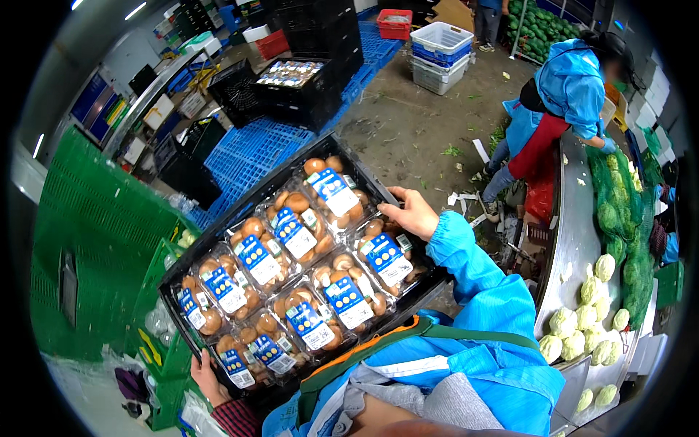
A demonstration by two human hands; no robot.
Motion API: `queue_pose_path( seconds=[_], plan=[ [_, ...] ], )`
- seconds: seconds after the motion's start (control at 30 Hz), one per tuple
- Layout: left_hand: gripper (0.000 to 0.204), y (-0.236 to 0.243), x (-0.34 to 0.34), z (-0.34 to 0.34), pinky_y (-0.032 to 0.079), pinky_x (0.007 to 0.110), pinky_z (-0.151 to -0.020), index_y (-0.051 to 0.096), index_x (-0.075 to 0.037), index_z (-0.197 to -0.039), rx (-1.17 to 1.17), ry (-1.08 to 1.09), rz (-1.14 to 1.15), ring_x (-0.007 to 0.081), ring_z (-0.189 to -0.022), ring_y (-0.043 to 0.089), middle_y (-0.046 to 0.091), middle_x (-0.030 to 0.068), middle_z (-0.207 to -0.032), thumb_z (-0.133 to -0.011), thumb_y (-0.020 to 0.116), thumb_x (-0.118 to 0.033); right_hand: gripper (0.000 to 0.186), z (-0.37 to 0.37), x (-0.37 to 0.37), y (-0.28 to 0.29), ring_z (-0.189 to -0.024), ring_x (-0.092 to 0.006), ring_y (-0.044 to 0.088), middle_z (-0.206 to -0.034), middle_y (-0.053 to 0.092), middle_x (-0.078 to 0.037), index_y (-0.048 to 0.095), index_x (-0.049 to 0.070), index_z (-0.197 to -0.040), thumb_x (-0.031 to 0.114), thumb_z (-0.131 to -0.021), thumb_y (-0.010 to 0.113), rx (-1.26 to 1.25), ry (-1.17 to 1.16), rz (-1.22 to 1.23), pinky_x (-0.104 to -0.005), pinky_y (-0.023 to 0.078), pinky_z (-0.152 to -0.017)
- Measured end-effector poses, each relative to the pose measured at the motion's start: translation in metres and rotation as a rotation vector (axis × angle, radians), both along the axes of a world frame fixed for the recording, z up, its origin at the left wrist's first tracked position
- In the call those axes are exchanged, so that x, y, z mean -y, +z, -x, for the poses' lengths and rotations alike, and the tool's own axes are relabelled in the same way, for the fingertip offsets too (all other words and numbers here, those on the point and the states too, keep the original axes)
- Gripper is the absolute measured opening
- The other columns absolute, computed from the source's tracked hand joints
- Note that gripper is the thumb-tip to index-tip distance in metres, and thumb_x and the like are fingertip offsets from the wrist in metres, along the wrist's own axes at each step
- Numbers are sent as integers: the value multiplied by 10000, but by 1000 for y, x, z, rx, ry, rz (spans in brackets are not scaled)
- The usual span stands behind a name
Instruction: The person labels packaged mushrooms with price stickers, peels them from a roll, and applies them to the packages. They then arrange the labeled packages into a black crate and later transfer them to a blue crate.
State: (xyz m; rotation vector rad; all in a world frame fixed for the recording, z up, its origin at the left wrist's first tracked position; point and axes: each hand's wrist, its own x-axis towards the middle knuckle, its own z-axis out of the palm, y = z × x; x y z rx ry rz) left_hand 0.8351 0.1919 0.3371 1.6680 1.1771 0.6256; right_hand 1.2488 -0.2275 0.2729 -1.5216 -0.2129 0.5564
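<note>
A black plastic crate [371, 178] is held tilted in front of my body, its two sides gripped by my hands. Rows of clear packs of brown mushrooms [294, 234] with blue and white labels fill it. My right hand [413, 213] is closed over the crate's right rim, thumb on top and the other fingers mostly hidden. At the lower left corner, my left hand [208, 380] clasps the near edge, with part of its fingers hidden by the wall. The crate's near side is close against my blue jacket [473, 364].
Green crates [102, 211] stand at left. Beyond are blue pallets [251, 156] and an open black crate of packs [291, 73]. White crates [440, 44] stand on the littered floor. At right, a person [568, 95] works beside a metal table [557, 291] with cabbages [582, 320].
</note>
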Motion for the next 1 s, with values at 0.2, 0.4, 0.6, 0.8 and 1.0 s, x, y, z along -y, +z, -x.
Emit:
queue_pose_path(
  seconds=[0.2, 0.4, 0.6, 0.8, 1.0],
  plan=[
    [92, -43, -45, -186, 334, 197, -507, 575, -64, -866, 16, -131, 48, 42, -570, 436, 503, -44, -675, -892, 619, -140, 465, -110, 12, -30, -703, -106, 610, -914, 651, -109, 513, -92, -1210, 158, -839, 639, 64, -147, 80, -258, 507, -617],
    [60, -78, -111, -395, 310, 192, -505, 590, -68, -880, 9, -291, 68, 25, -574, 409, 482, -67, -672, -892, 612, -122, 453, -233, -10, -30, -714, -118, 596, -916, 644, -102, 504, -73, -1230, 142, -852, 631, 20, -274, 155, -258, 502, -620],
    [106, -99, -142, -616, 296, 182, -502, 622, -38, -965, -1, -426, 109, 6, -568, 397, 504, -83, -676, -888, 614, -110, 364, -363, -14, -67, -609, -52, 502, -746, 580, 2, 553, -21, -1192, 130, -868, 621, -89, -446, 108, -202, 414, -535],
    [110, -149, -165, -791, 347, 191, -538, 632, -25, -957, 61, -445, 154, 11, -609, 447, 555, -75, -724, -877, 627, -100, 246, -526, -41, -128, -518, -55, 449, -626, 512, 27, 581, -21, -1057, 128, -868, 627, -6, -444, 96, -215, 350, -466],
    [184, -169, -205, -933, 391, 191, -621, 633, -1, -1001, 0, -483, 89, 25, -701, 501, 602, -49, -803, -857, 648, -113, 201, -680, -76, -163, -563, -57, 471, -684, 532, 14, 580, -3, -1025, 113, -866, 622, -113, -455, 96, -219, 374, -480]
  ],
)
